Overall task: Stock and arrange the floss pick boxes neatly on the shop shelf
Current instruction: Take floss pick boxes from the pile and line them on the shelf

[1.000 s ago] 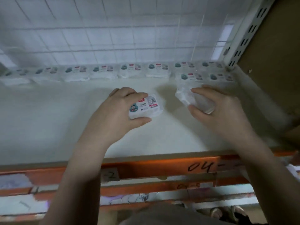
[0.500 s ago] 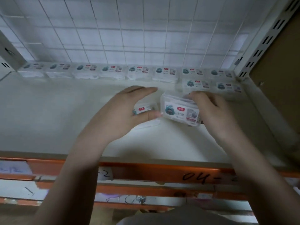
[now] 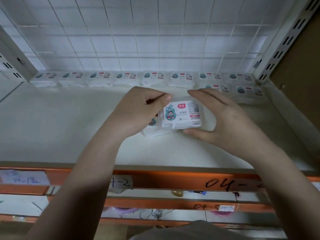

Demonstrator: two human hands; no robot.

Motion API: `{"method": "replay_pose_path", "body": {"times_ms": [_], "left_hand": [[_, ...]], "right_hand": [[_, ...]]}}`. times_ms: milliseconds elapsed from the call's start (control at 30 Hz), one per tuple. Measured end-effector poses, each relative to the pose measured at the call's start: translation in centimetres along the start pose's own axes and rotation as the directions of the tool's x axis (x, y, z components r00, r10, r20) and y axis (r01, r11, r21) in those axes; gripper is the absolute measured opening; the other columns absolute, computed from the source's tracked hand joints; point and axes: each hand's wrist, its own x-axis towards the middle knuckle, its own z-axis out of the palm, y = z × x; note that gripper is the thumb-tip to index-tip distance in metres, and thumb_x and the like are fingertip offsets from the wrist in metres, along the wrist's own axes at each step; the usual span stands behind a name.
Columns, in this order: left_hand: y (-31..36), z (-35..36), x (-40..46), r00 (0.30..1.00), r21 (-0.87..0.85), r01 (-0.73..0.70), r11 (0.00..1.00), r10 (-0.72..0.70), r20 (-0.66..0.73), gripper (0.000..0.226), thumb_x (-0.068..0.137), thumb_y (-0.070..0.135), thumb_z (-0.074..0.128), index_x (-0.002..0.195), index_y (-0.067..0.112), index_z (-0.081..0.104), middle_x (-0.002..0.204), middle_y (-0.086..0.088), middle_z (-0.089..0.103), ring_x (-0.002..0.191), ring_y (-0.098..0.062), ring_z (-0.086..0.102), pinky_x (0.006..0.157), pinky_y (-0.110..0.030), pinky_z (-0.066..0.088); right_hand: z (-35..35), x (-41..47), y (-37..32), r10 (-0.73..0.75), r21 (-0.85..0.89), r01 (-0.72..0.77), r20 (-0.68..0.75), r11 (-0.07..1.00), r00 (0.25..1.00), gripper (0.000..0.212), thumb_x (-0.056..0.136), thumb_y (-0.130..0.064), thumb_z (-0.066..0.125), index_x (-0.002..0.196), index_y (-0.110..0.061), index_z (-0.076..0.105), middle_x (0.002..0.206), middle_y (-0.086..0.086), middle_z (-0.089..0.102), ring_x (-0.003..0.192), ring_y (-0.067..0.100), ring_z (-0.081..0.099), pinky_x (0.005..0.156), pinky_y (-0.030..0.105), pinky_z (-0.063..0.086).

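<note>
**Inspector:** Where was the floss pick box (image 3: 182,115) when the frame was taken?

**Assessor:** It was held over the white shelf (image 3: 60,122), about mid-depth and slightly right of centre, label side up. The label showed a teal cartoon figure, a red brand mark and a code panel. The right hand (image 3: 223,118) gripped it: the thumb lay under the near edge and the fingers curved over the far edge, so the box sat between thumb and fingers, left of the palm.

**Inspector:** And the left hand (image 3: 136,113)?

**Assessor:** Its fingers were curled, with the thumb tip at the upper left corner of the same box. A second box (image 3: 152,126) sat below and to the left, mostly hidden beneath that hand and the upper box; only a strip of label and a white edge were visible. The hand appeared to be gripping it, though the contact itself was hidden. Whether the second box rested on the shelf or was lifted could not be told.

**Inspector:** What stock was already placed?

**Assessor:** A back row of boxes (image 3: 128,78) ran along the foot of the wire grid panel (image 3: 155,35), side by side, labels up. Two front boxes (image 3: 249,91) lay just before that row at its right end, near the slotted upright (image 3: 284,42). The held box was well apart from both groups, nearer the shelf's orange front rail (image 3: 173,181), which carried handwritten markings.
</note>
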Motion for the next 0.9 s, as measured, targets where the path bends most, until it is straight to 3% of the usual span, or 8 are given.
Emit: {"method": "replay_pose_path", "body": {"times_ms": [133,233,300,400,500,667,900], "left_hand": [[-0.7,0.1,0.0,1.0,0.055,0.023,0.998,-0.022,-0.003,0.031,0.095,0.033,0.046,0.102,0.014,0.069,0.1,-0.011,0.069,0.096,-0.026,0.062,0.084,-0.034,0.047],[-2.2,-0.1,-0.6,1.0,0.407,0.005,0.913,-0.016,0.023,0.055,0.08,0.054,0.052,0.127,0.026,0.054,0.128,0.002,0.054,0.12,-0.018,0.045,0.1,-0.03,0.035],[-2.9,0.1,-1.0,0.992,0.546,-0.033,0.837,-0.038,0.117,0.076,0.068,0.058,0.064,0.135,0.03,0.044,0.132,0.006,0.047,0.123,-0.016,0.036,0.104,-0.033,0.032],[-3.6,0.3,-0.5,0.979,0.556,-0.065,0.829,-0.053,0.195,0.075,0.069,0.049,0.073,0.136,0.031,0.044,0.126,0.003,0.05,0.117,-0.017,0.042,0.099,-0.035,0.036],[-4.1,-0.6,1.1,0.991,0.528,-0.057,0.847,-0.018,0.134,0.07,0.071,0.044,0.074,0.133,0.025,0.048,0.125,-0.001,0.053,0.116,-0.02,0.047,0.1,-0.031,0.035],[-5.1,-2.5,5.2,1.0,0.547,0.027,0.836,-0.024,-0.012,0.068,0.078,0.036,0.07,0.138,0.024,0.041,0.142,-0.001,0.041,0.131,-0.017,0.034,0.104,-0.027,0.024],[-6.6,-2.2,8.7,0.991,0.59,0.019,0.807,-0.093,0.096,0.067,0.082,0.031,0.068,0.141,0.023,0.037,0.147,-0.001,0.034,0.136,-0.019,0.029,0.107,-0.03,0.024]], "right_hand": [[0.2,0.1,0.4,-0.016,-0.032,0.015,-0.028,0.999,0.999,0.072,0.064,-0.027,0.082,0.127,-0.007,0.053,0.126,0.009,0.054,0.112,0.009,0.04,0.094,-0.004,0.015],[-0.5,0.1,1.7,0.096,-0.065,-0.1,-0.059,0.993,0.994,0.072,0.062,-0.027,0.082,0.125,-0.004,0.055,0.126,0.01,0.05,0.113,0.011,0.04,0.092,-0.008,0.012],[-1.1,0.3,2.4,0.189,-0.095,-0.195,-0.07,0.976,0.98,0.072,0.063,-0.026,0.082,0.127,-0.005,0.054,0.127,0.01,0.048,0.115,0.016,0.039,0.089,-0.007,0.01],[-1.4,1.1,2.9,0.249,-0.161,-0.25,-0.026,0.955,0.968,0.073,0.067,-0.029,0.08,0.13,-0.008,0.051,0.129,0.008,0.046,0.119,0.022,0.04,0.092,0.008,0.019],[-1.3,2.9,2.7,0.256,-0.151,-0.25,0.025,0.956,0.966,0.072,0.071,-0.03,0.077,0.133,-0.008,0.047,0.134,0.009,0.044,0.122,0.022,0.04,0.096,0.018,0.025],[0.7,7.1,3.3,0.254,-0.152,-0.24,0.082,0.959,0.964,0.067,0.077,-0.031,0.072,0.134,-0.009,0.045,0.135,0.011,0.044,0.12,0.023,0.044,0.096,0.026,0.03],[2.7,8.5,5.3,0.239,-0.261,-0.191,0.166,0.946,0.957,0.067,0.084,-0.035,0.064,0.141,-0.011,0.037,0.141,0.009,0.043,0.129,0.024,0.038,0.104,0.029,0.027]]}}
